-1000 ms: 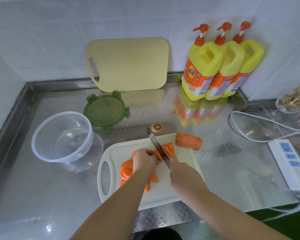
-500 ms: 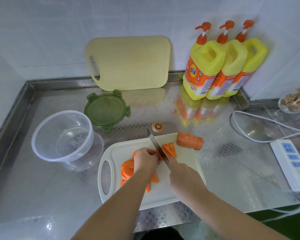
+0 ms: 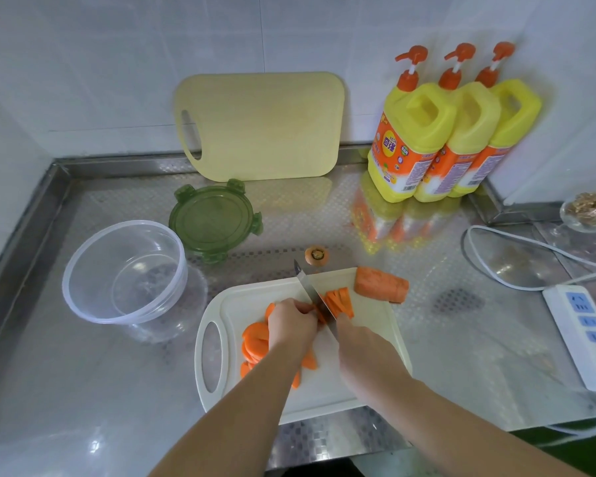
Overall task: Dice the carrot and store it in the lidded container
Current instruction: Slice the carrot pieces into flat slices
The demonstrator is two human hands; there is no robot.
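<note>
Right hand (image 3: 362,349) grips knife (image 3: 308,285), left hand (image 3: 291,325) clamps carrot slices (image 3: 255,339) — chunk (image 3: 381,289) overhangs far edge of board (image 3: 324,390)

Yellow board (image 3: 262,129) leaned vs tiled wall at back of steel counter (image 3: 83,390). 3 yellow pump bottles (image 3: 410,142) stood touching, back-right corner. White power strip (image 3: 582,328) + cable (image 3: 463,244) lay at right. Glass dish (image 3: 592,204) w/ brown stuff sat at far-right edge.

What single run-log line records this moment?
step: dicing | right hand: grips knife | left hand: steadies carrot slices | container: empty | lid: off
</note>
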